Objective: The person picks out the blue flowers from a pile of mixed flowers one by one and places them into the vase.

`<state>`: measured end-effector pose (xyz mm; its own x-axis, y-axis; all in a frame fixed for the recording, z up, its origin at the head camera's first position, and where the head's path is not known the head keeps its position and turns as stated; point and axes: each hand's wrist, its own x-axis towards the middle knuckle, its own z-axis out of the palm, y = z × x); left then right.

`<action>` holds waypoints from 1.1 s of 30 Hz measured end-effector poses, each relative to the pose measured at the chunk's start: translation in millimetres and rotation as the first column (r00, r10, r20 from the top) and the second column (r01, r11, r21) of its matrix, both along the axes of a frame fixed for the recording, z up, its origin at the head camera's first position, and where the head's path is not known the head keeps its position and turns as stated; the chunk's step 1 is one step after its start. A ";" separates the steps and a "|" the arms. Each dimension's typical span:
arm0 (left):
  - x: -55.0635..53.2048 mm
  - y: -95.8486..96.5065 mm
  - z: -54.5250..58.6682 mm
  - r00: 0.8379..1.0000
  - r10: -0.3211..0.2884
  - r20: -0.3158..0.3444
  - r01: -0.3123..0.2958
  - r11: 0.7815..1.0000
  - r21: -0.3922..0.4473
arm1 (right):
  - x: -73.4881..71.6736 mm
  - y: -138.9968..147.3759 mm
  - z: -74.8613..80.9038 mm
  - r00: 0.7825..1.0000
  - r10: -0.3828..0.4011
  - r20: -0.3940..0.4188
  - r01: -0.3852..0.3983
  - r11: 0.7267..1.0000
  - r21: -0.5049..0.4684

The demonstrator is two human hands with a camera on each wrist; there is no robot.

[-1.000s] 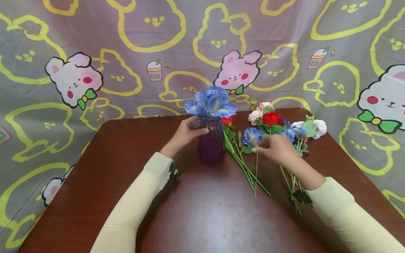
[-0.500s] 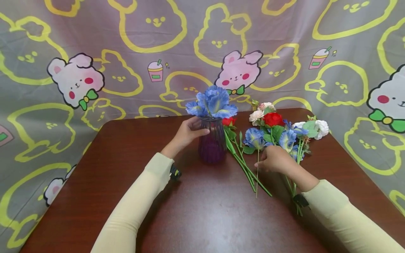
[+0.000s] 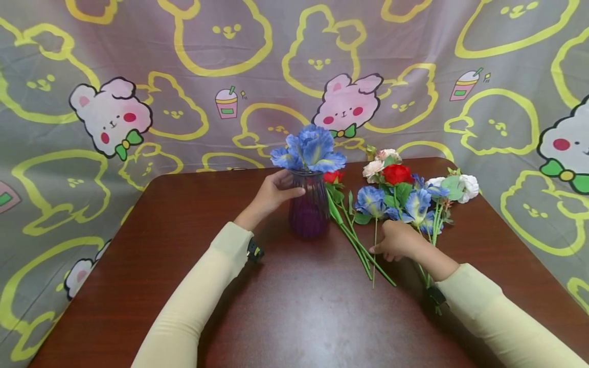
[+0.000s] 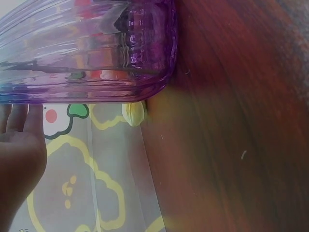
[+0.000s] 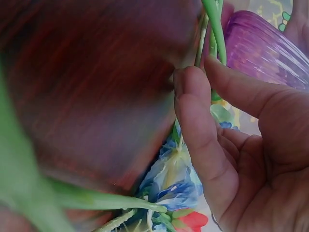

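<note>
My left hand (image 3: 275, 192) grips the upper part of a ribbed purple glass vase (image 3: 308, 209), thumb across its front. A blue iris (image 3: 309, 148) with yellow streaks stands in the vase mouth. The left wrist view shows the vase base (image 4: 145, 53) on the wood. My right hand (image 3: 399, 240) pinches the thin stem of a second blue iris (image 3: 370, 201), which lies on the table right of the vase. In the right wrist view, the thumb (image 5: 231, 87) and forefinger meet at that stem. Green stems of a red flower (image 3: 333, 177) run beside it.
More artificial flowers lie at the right: a red rose (image 3: 398, 174), pale pink roses (image 3: 374, 169), blue irises (image 3: 417, 204) and a white flower (image 3: 468, 187). Their stems pass under my right forearm. A cartoon-print cloth (image 3: 257, 61) hangs behind the brown table (image 3: 303, 306).
My right hand has slid down the iris stem, from just below the bloom towards the stem's lower part. The left hand and vase stay put.
</note>
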<state>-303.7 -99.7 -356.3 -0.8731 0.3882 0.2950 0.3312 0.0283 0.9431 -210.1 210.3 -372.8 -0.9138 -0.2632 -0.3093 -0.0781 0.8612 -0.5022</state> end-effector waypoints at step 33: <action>1.4 -1.8 -0.1 1.000 0.023 0.012 -0.023 0.999 -0.024 | 7.0 0.1 2.1 0.999 -0.004 -0.041 0.000 0.997 -0.077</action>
